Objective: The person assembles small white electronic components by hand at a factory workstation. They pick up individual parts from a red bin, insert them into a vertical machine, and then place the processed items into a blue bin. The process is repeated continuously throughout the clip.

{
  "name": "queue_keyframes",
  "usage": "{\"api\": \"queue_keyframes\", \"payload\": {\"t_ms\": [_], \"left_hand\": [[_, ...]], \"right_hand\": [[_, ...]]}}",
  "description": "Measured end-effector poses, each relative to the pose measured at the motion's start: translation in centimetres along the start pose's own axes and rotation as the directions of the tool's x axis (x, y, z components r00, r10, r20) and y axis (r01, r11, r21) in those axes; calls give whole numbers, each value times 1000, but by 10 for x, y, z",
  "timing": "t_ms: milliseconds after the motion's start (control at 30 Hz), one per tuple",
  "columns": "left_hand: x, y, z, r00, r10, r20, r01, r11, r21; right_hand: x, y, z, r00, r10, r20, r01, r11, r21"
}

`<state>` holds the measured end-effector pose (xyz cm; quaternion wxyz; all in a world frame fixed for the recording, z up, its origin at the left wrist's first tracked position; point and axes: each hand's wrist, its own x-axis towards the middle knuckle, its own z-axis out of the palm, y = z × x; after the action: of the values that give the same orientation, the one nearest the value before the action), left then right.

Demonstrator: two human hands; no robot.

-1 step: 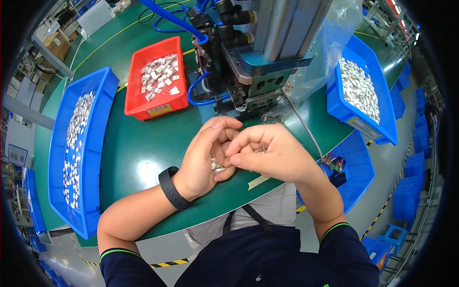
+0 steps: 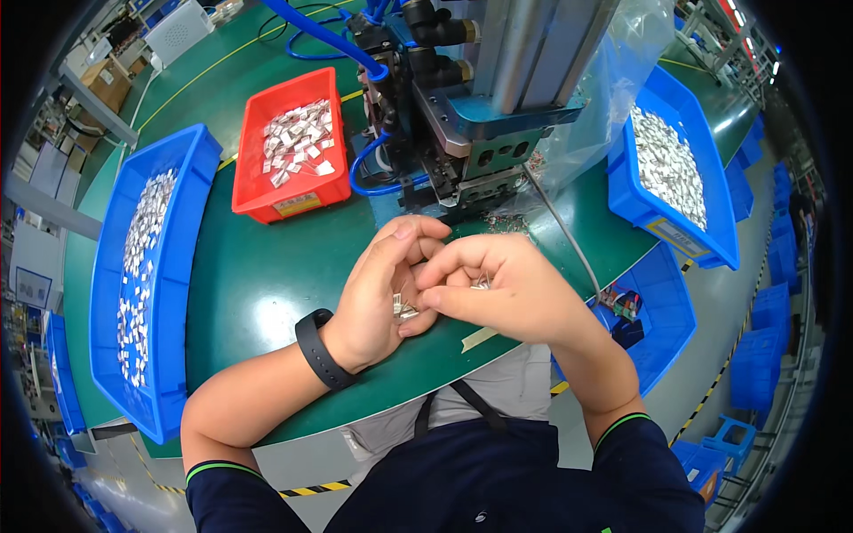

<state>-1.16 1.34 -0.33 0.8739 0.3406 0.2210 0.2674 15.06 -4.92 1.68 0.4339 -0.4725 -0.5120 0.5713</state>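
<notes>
My left hand (image 2: pixel 378 289) is cupped, its fingers curled round several small white parts with thin wire leads (image 2: pixel 403 308). At its fingertips, my right hand (image 2: pixel 493 286) is closed in a pinch with thumb and forefinger together. A few more of the white leaded parts (image 2: pixel 482 282) show under its curled fingers; what sits right at the pinch is too small to make out. Both hands are held over the near edge of the green table, just in front of a machine (image 2: pixel 462 160) with a metal column and blue air hoses.
A red bin (image 2: pixel 258 200) with white leaded parts stands beyond my hands to the left. Long blue bin (image 2: pixel 182 293) at far left and blue bin (image 2: pixel 635 191) at right hold many small white parts. Another blue bin (image 2: pixel 671 329) sits lower right. A grey cable (image 2: pixel 569 233) hangs beside the machine.
My right hand has shifted very slightly at the left fingertips. My left hand and the parts in it look the same.
</notes>
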Motion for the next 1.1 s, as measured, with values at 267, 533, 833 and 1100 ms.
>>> {"api": "queue_keyframes", "payload": {"t_ms": [267,533,833,1100], "left_hand": [[0,0,5,997,53,-52,-44,987,157],[-2,3,7,999,-46,-23,48,994,101],[-2,-5,3,999,-34,-5,34,993,110],[-1,-3,4,994,47,-96,-44,998,36]], "right_hand": [[5,-13,16,995,-84,-51,51,885,-463],[6,-3,-4,973,-102,-207,102,995,-9],[5,-1,-22,985,20,-169,19,973,229],[2,3,-17,998,33,-62,-26,993,115]]}}
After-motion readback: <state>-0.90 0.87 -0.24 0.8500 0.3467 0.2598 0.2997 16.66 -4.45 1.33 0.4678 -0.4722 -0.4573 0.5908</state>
